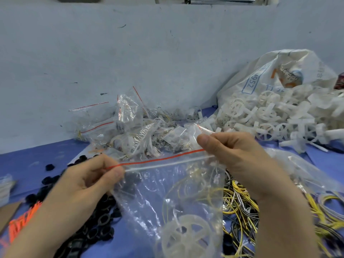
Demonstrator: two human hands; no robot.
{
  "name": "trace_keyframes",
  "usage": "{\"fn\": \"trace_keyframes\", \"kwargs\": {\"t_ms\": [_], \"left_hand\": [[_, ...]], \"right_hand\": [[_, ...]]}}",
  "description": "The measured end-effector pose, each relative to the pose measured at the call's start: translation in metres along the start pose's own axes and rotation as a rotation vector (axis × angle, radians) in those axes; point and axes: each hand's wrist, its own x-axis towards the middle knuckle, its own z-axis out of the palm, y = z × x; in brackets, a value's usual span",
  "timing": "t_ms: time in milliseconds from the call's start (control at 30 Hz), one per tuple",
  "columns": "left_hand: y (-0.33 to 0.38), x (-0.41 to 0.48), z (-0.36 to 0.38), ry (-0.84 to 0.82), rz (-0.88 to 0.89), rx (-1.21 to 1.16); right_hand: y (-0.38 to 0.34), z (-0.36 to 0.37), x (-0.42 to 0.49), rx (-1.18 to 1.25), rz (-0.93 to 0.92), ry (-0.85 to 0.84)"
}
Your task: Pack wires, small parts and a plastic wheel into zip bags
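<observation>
Lowest in view, a white plastic wheel (188,237) is seen lying in the bottom of a clear zip bag (167,198), with thin yellow wires (186,192) coiled above it inside the film. The bag is held up above the blue desk (28,157) by its top edge. The left corner of the red-lined zip strip (158,160) is pinched between thumb and forefinger of the left hand (89,177); the right corner is pinched by the right hand (229,155), whose other fingers are curled. A second, small empty bag (197,131) appears to be caught under the right thumb as well.

The film is judged thin, limp and slippery, so it would be best taken at the stiffer zip strip, where both hands already are. The load is judged light, but the wheel is rigid and sits low, so the bag would swing and sag if gripped mid-film. The wires are springy and could be trapped in the seal; whether the zip is fully pressed closed cannot be told.

Black rings (93,220) lie below the left hand, loose wires (240,207) below the right, filled bags (130,131) behind, and a heap of wheels (279,116) spills from a sack (260,75).
</observation>
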Motion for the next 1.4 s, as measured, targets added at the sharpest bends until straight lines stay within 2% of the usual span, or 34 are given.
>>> {"fn": "trace_keyframes", "kwargs": {"t_ms": [67, 167, 267, 433, 600, 733, 800, 900, 967, 1067, 1100, 1133, 1167, 1200, 1267, 1333, 1400], "left_hand": [[0.002, 0.0, 0.013, -0.127, -0.134, -0.08], [0.001, 0.002, 0.022, -0.321, -0.368, -0.171], [-0.002, 0.002, 0.028, -0.388, -0.49, -0.22], [-0.006, 0.0, 0.031, -0.356, -0.666, -0.457], [-0.006, 0.006, 0.033, -0.183, -0.607, -0.646], [-0.011, 0.013, 0.033, -0.014, -0.566, -0.688], [-0.023, 0.014, 0.023, 0.094, -0.581, -0.599], [-0.059, 0.002, -0.008, 0.213, -0.652, -0.125], [-0.078, -0.013, -0.031, 0.255, -0.734, 0.077], [-0.08, -0.026, -0.052, 0.386, -0.736, 0.043], [-0.077, -0.027, -0.055, 0.409, -0.703, 0.014], [-0.072, -0.027, -0.056, 0.409, -0.664, -0.011], [-0.067, -0.026, -0.058, 0.389, -0.626, -0.028], [-0.063, -0.023, -0.059, 0.342, -0.6, -0.028], [-0.065, -0.011, -0.064, 0.174, -0.605, 0.07], [-0.083, 0.008, -0.072, 0.032, -0.63, 0.287], [-0.117, 0.022, -0.083, -0.109, -0.668, 0.574]], "right_hand": [[0.01, 0.002, 0.003, 0.042, 0.128, -0.078], [0.027, 0.004, 0.006, 0.043, 0.218, -0.226], [0.038, 0.007, 0.008, 0.024, 0.287, -0.43], [0.059, 0.016, 0.016, 0.057, 0.348, -0.528], [0.086, 0.03, 0.017, 0.155, 0.567, -0.708], [0.105, 0.046, 0.024, 0.351, 0.564, -0.644], [0.104, 0.054, 0.026, 0.396, 0.55, -0.611], [0.097, 0.059, 0.033, 0.424, 0.466, -0.445], [0.09, 0.06, 0.047, 0.494, 0.411, -0.373], [0.073, 0.074, 0.068, 0.941, 0.352, -0.277], [0.074, 0.078, 0.071, 1.101, 0.379, -0.195], [0.075, 0.08, 0.074, 1.129, 0.427, -0.048], [0.078, 0.08, 0.077, 1.046, 0.467, 0.048], [0.078, 0.083, 0.077, 0.97, 0.493, 0.067], [0.077, 0.088, 0.076, 0.872, 0.517, -0.108], [0.073, 0.088, 0.071, 0.858, 0.489, -0.184], [0.077, 0.085, 0.072, 0.853, 0.461, -0.154]]}}
